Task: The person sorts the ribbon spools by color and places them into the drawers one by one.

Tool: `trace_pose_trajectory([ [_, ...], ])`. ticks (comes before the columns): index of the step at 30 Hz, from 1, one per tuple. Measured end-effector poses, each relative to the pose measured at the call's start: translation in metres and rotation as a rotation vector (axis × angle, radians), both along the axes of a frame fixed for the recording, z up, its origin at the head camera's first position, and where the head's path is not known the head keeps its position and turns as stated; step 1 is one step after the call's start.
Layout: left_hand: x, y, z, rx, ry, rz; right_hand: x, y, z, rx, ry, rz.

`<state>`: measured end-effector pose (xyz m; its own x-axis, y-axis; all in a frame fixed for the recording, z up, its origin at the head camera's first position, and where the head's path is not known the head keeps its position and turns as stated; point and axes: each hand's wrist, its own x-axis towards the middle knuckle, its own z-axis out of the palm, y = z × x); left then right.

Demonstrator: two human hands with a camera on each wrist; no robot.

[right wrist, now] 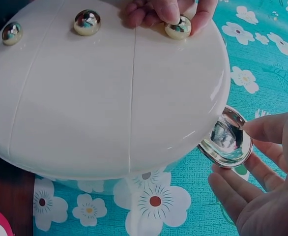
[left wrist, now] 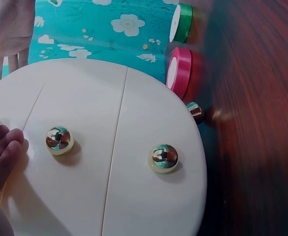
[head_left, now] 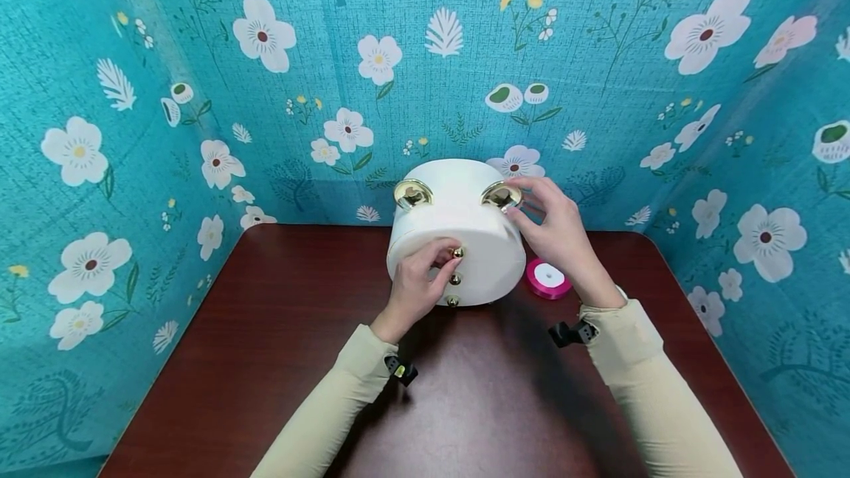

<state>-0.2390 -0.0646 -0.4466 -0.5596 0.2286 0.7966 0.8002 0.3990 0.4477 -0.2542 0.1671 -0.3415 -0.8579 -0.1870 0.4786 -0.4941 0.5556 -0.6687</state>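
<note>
- Box (head_left: 491, 264): white, rounded, upright near the table's (head_left: 279, 330) far edge, front toward the person. Two seams split the front into three, a gold knob on each part.
- Left hand (head_left: 421, 275): thumb and fingers pinch the top knob (head_left: 457, 251). Middle knob (head_left: 454, 279) and bottom knob (head_left: 453, 302) sit below it, clear of the fingertips.
- Right hand (head_left: 551, 220): grasping the right cup (head_left: 499, 195) by its rim, thumb and fingers on it (gold, hollow, mirror-shiny).
- Left cup (head_left: 413, 193): matching, on the box's other side, untouched.
- Foot (left wrist: 195, 112): gold, under the box's lower edge.
- Pink spool (head_left: 548, 279): on the table just beside the box, right side. Green spool (left wrist: 183, 23) near it (I only get that one from the left wrist view).
- Cloth (head_left: 378, 21): teal, floral, behind everything.
</note>
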Motion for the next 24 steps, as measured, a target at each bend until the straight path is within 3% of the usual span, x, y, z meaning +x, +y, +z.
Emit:
trace_pose_trajectory([
  [24, 0.0008, 0.0021, -0.0051, 0.059, -0.037, -0.021, -0.0024, -0.0010, -0.0045, -0.026, 0.026, -0.016],
])
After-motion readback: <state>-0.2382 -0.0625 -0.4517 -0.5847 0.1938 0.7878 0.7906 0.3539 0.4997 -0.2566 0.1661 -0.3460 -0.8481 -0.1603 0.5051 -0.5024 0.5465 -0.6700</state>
